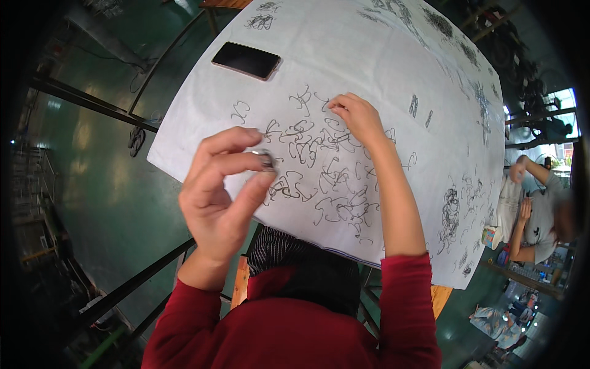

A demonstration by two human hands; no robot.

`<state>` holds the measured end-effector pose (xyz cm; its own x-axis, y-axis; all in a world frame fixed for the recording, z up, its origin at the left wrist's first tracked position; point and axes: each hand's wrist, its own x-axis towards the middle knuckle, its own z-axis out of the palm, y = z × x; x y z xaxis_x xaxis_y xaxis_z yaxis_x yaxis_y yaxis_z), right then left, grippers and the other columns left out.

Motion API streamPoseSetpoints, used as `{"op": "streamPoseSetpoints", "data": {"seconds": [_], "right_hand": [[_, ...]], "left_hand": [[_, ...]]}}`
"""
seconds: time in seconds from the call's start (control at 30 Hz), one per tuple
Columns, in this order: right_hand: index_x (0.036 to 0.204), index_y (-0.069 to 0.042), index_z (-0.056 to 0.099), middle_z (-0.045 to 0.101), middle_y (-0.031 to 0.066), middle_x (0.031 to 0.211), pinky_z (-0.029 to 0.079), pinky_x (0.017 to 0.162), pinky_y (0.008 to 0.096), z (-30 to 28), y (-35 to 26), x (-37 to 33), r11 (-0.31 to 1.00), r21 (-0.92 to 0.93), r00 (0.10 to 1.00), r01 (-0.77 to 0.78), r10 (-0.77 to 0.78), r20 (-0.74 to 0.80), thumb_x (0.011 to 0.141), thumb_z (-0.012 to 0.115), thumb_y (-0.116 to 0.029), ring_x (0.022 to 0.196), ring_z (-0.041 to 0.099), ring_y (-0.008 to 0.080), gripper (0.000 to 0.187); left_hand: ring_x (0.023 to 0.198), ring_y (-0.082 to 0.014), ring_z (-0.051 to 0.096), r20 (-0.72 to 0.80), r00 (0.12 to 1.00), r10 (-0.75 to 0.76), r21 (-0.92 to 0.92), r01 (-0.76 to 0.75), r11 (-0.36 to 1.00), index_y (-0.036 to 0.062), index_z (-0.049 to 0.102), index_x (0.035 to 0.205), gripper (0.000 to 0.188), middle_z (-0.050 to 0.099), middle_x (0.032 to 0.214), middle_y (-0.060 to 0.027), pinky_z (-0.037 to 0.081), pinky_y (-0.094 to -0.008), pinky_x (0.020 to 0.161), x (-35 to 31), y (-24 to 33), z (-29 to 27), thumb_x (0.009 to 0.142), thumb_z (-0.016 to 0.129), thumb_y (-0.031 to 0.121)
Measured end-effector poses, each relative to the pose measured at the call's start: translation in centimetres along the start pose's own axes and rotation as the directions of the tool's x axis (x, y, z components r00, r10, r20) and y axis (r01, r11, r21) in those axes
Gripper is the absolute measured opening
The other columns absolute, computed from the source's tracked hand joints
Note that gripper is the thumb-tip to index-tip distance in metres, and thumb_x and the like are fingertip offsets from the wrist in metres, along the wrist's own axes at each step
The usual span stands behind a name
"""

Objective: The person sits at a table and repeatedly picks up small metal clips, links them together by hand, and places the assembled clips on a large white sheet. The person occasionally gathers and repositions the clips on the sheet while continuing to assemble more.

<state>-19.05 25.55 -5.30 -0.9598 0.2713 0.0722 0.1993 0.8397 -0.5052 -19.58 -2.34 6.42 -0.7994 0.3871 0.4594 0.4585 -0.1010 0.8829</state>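
Observation:
My left hand (218, 184) is raised over the near left part of the white-covered table (344, 49). Its thumb and fingers pinch a small stack of dark, shiny curved wire pieces (265, 160), partly hidden by the fingers. Farther off and to the right, my right hand (359, 117) is low over the tabletop, thumb and fingertips pinched together at the end of a thin curved wire piece (323, 102). Many similar loose curved wire pieces (335, 178) lie scattered and overlapping between and below my hands.
A dark-screened phone (247, 60) lies at the far left of the table. Small bundles of wire pieces (413, 106) lie right of my right hand, and a denser heap (450, 209) sits near the right edge. Another person (541, 215) sits beyond that edge.

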Motion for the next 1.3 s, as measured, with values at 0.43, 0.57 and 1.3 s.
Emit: {"op": "streamPoseSetpoints", "data": {"seconds": [0.43, 0.57, 1.3], "right_hand": [[0.086, -0.002, 0.058, 0.066, 0.0061, 0.086, 0.047, 0.066, 0.0292, -1.9, -2.5, 0.7, 0.947, 0.295, 0.989, -0.130, 0.104, 0.103, 0.083, 0.065, -0.005, 0.078, 0.061, 0.0176, 0.008], [0.095, -0.002, 0.057, 0.066, 0.0062, 0.087, 0.044, 0.055, 0.0216, -7.6, -9.5, -4.1, 0.432, 0.902, 0.971, 0.026, 0.203, -0.125, 0.081, 0.069, 0.003, 0.073, 0.062, 0.0114, 0.019], [0.105, -0.002, 0.045, 0.065, 0.0138, 0.084, 0.057, 0.063, 0.0282, -18.9, -9.6, -19.1, 0.667, 0.541, 0.487, 0.512, 0.293, -0.823, 0.078, 0.064, 0.014, 0.071, 0.065, 0.0189, 0.036]], "left_hand": [[0.096, -0.0187, 0.060, -0.035, 0.999, -0.042, -0.006, 0.042, 0.999, 0.0002, 0.069, 0.088, 0.014, 0.063, 0.102, -0.0106, 0.046, -0.0299, 0.086, 1.2, -1.0, 0.0, 0.075, 0.073, -0.003], [0.091, -0.0177, 0.062, -0.003, 0.999, -0.039, -0.024, 0.038, 0.999, 0.0007, 0.070, 0.087, 0.012, 0.065, 0.097, -0.0090, 0.048, -0.0286, 0.082, 1.6, -1.0, 2.4, 0.076, 0.073, -0.001], [0.087, -0.0255, 0.062, 0.166, 0.955, 0.246, -0.093, -0.234, 0.968, 0.0040, 0.069, 0.094, 0.013, 0.066, 0.094, -0.0101, 0.048, -0.0330, 0.074, 4.7, -6.5, 22.8, 0.083, 0.068, 0.011]]}}
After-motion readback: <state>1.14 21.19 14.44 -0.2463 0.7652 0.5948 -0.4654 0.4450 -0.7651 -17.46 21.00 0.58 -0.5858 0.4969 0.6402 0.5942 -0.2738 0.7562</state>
